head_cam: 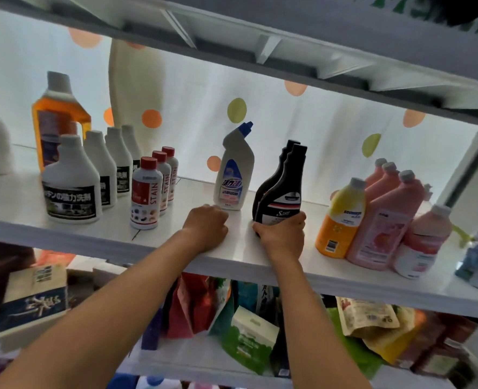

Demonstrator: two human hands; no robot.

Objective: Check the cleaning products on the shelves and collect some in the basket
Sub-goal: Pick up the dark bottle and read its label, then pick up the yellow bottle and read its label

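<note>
The right hand [281,237] is gripping the base of the front black bottle [284,189], fingers and thumb curled round its lower label, on the white shelf [176,248] near the front edge. A 2nd black bottle is standing directly behind it, touching or nearly so. The left hand [208,227] is resting on the shelf just left of it, fingers curled under and holding nothing, close to the foot of the white angled-neck bottle [233,175].

To lift well, I would judge that the grip should be moving higher up the body before raising, since a hold at the very base is leaving a tall bottle free to tip; drawing it straight forward should be keeping the bottle behind from toppling.

Counting along the shelf: 2 black bottles, 1 angled-neck bottle, 3 red-capped stain removers [145,193] in a row, 4 white bottles with black labels [71,182], 1 orange jug [57,119] behind them, 1 yellow bottle [341,217], and at least 4 pink bottles [383,217] beside it. No basket is showing here.
</note>
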